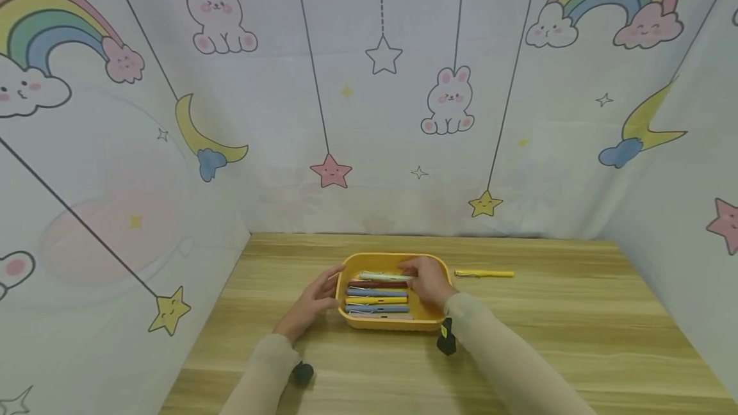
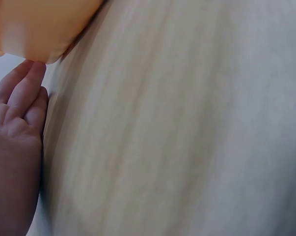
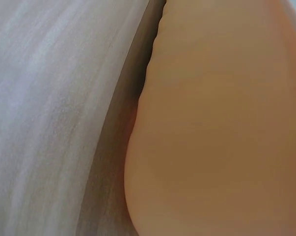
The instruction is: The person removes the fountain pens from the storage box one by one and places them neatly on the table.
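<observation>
An orange-yellow plastic tray sits on the table, with several pens lying crosswise in it. My right hand reaches inside over the right part and pinches the end of a light green pen. Below that pen lie a dark red one, two blue ones, a yellow one and a pale pink one. At the tray's left end, my left hand touches the outer wall with extended fingers. The right wrist view is filled mostly by the tray's outer wall, hiding the right hand.
A yellow pen lies on the wood-grain table just right of the tray. Behind and on both sides hangs a pale curtain printed with rabbits, stars and rainbows. A dark wrist device hangs near the tray's front right corner.
</observation>
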The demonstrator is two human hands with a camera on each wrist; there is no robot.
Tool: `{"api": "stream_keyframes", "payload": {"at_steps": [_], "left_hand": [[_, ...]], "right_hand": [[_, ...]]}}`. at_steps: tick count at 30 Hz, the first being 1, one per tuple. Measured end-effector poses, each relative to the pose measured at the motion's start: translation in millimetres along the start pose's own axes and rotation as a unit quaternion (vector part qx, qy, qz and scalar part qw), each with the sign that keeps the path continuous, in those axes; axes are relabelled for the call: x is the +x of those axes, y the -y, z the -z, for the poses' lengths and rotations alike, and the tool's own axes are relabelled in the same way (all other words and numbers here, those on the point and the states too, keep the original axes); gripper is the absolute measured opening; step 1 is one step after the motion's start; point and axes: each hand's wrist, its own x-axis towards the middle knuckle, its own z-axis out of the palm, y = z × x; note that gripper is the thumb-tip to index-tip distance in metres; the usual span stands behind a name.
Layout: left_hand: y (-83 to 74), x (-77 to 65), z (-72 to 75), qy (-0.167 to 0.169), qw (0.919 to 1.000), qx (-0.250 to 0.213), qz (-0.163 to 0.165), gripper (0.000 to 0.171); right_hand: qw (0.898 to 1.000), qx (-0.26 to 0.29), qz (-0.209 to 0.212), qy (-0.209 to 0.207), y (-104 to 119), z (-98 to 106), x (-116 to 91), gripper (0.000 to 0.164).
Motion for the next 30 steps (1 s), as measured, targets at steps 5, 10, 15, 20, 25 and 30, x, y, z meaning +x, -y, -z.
{"api": "stream_keyframes", "payload": {"at_steps": [5, 10, 15, 20, 25, 30], "left_hand": [[0.5, 0.0, 0.6, -0.003, 1.0, 0.001, 0.004, 0.076], [0.5, -0.1, 0.4, -0.002, 1.0, 0.003, 0.008, 0.076], [-0.2, 0.1, 0.1, -0.006, 0.9999, 0.007, 0.009, 0.076], [0.0, -0.2, -0.4, -0.006, 1.0, 0.005, 0.006, 0.076], [1.2, 0.3, -0.3, -0.004, 1.0, 0.003, 0.006, 0.076], [0.3, 0.5, -0.7, -0.004, 1.0, -0.001, 0.005, 0.077]], "right_hand": [[1.0, -0.004, -0.002, -0.009, 5.4, 4.0, -2.2, 0.033], [1.0, -0.002, -0.01, -0.013, 9.2, 8.2, -3.2, 0.027], [1.0, 0.009, -0.014, -0.017, 10.9, 11.3, -3.5, 0.025], [1.0, 0.008, -0.012, -0.022, 11.1, 13.4, -4.0, 0.022], [1.0, 0.001, -0.011, -0.022, 12.4, 16.2, -6.2, 0.019], [1.0, 0.002, -0.008, -0.028, 14.0, 19.2, -8.5, 0.017]]}}
